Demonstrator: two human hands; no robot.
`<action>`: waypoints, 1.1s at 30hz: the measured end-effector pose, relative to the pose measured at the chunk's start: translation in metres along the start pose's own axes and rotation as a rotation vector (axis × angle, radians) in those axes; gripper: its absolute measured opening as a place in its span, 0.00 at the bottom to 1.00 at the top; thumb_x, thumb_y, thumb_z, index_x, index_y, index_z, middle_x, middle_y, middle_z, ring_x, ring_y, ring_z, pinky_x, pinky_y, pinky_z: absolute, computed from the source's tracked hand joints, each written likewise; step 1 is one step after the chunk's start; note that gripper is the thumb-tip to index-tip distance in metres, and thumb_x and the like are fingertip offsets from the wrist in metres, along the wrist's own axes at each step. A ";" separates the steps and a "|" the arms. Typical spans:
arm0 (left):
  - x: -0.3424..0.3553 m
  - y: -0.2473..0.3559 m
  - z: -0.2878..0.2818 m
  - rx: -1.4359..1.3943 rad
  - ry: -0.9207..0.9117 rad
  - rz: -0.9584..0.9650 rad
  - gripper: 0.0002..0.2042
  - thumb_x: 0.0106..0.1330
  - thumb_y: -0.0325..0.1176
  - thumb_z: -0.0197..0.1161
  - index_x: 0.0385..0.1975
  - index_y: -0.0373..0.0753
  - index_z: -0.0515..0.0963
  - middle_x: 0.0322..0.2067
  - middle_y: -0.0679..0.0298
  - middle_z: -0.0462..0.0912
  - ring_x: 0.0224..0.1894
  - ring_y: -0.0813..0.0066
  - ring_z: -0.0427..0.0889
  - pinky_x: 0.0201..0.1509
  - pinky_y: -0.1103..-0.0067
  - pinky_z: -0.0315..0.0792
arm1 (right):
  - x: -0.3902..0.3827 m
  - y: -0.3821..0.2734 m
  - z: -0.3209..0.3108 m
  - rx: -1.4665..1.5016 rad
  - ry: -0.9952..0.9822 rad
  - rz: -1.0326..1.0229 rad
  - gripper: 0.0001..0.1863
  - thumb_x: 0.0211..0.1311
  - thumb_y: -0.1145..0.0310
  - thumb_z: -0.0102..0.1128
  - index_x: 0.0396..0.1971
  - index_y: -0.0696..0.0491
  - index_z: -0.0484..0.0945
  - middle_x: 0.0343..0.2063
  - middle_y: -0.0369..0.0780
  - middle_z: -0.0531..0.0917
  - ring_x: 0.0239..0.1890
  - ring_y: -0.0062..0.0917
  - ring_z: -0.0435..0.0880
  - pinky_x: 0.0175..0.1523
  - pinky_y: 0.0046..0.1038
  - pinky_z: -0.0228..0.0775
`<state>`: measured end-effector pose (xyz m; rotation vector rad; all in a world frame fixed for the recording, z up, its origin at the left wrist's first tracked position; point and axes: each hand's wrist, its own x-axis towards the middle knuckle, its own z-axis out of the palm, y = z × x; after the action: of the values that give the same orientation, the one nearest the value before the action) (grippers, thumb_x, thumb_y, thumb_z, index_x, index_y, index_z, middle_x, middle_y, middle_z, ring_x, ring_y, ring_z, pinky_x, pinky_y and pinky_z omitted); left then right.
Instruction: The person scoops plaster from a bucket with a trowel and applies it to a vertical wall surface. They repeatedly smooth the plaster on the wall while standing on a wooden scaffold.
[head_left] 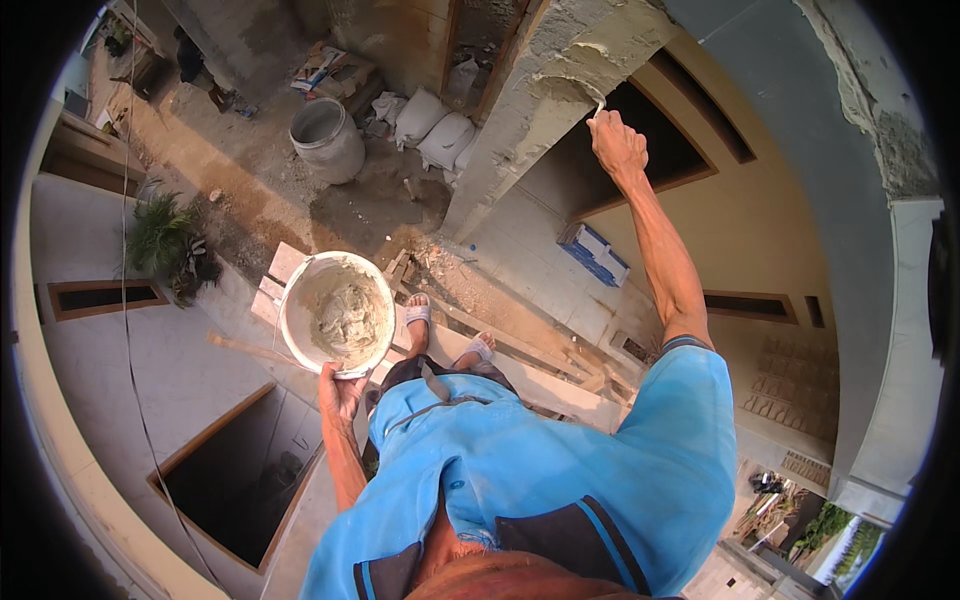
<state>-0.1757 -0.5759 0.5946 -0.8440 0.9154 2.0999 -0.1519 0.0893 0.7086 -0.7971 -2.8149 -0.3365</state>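
At the lower middle, my left hand (340,392) grips a white bucket (300,290) by its lower rim, with wet grey-beige mortar (345,318) inside. My right arm reaches up to the right, and my right hand (618,142) is closed on the handle of a trowel (597,102). The trowel is at a rough beam or column face (545,120) with fresh, uneven mortar on it; its blade is hard to make out against the mortar.
I stand on narrow wooden planks (580,400) high above a rubble-strewn ground. Below are a grey barrel (325,145), several white sacks (440,135), blue-and-white boxes (592,255), a plant (160,235) and a person (200,70) at the far top left. A cable (140,370) hangs at left.
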 end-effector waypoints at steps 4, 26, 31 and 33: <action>0.013 0.006 -0.014 -0.023 -0.035 -0.050 0.29 0.66 0.28 0.59 0.66 0.27 0.62 0.65 0.41 0.72 0.65 0.44 0.76 0.64 0.49 0.77 | 0.005 0.013 -0.089 -0.029 0.092 0.051 0.21 0.78 0.50 0.49 0.40 0.56 0.76 0.38 0.46 0.83 0.33 0.50 0.87 0.32 0.51 0.77; 0.021 0.017 -0.004 -0.046 -0.173 -0.156 0.29 0.65 0.25 0.57 0.67 0.27 0.60 0.66 0.39 0.70 0.68 0.41 0.72 0.69 0.45 0.72 | 0.018 -0.007 -0.183 0.529 0.032 0.293 0.29 0.76 0.43 0.46 0.38 0.57 0.79 0.36 0.54 0.85 0.45 0.55 0.83 0.51 0.49 0.73; 0.021 0.014 -0.001 0.014 -0.156 -0.127 0.29 0.64 0.26 0.58 0.67 0.28 0.61 0.65 0.41 0.72 0.65 0.42 0.75 0.68 0.47 0.74 | 0.015 -0.017 -0.110 0.496 -0.048 0.279 0.28 0.76 0.43 0.44 0.40 0.55 0.79 0.41 0.54 0.85 0.49 0.57 0.82 0.54 0.51 0.72; 0.018 0.014 -0.002 0.004 -0.106 -0.141 0.30 0.64 0.26 0.58 0.67 0.28 0.61 0.65 0.41 0.71 0.66 0.42 0.74 0.68 0.46 0.73 | 0.011 -0.026 -0.085 0.523 -0.084 0.304 0.27 0.76 0.43 0.44 0.41 0.55 0.78 0.42 0.52 0.85 0.50 0.56 0.82 0.54 0.51 0.73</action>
<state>-0.1963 -0.5792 0.5841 -0.7644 0.7816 2.0001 -0.1638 0.0503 0.7886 -1.0937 -2.5998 0.4691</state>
